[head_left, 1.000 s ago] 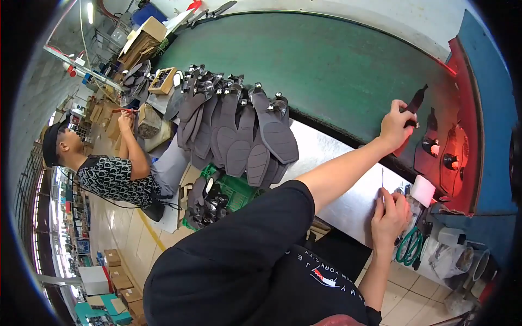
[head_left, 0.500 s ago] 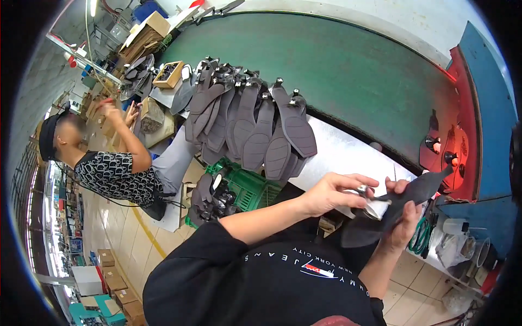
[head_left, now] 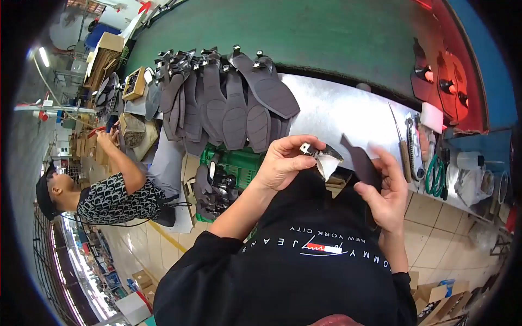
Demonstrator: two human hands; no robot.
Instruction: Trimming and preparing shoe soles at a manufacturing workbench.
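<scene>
A small glossy black shoe heel (head_left: 309, 148) with a metallic tip is pinched between the thumb and fingers of my left hand (head_left: 283, 165). Something white and crumpled (head_left: 328, 164), like paper or cloth, sticks out below it. My right hand (head_left: 387, 190) holds a dark grey shoe sole (head_left: 363, 162), its narrow end pointing up and left; the fingers on its far side are smeared by motion. A gap separates sole and heel. Left of my hands, several grey soles with heels (head_left: 234, 103) overlap along the metal tabletop (head_left: 321, 103).
Behind the table runs a green conveyor belt (head_left: 293, 38), ending at a red-lit machine (head_left: 473, 70) with shoe parts inside. An awl (head_left: 404, 157) and green cord (head_left: 435, 176) lie at right. A green crate (head_left: 239, 174) stands below. A co-worker (head_left: 114, 195) works at left.
The heel and the sole, close together before, have come apart. My right hand has shifted its hold on the sole. The whole view has turned, so the pile sits farther left.
</scene>
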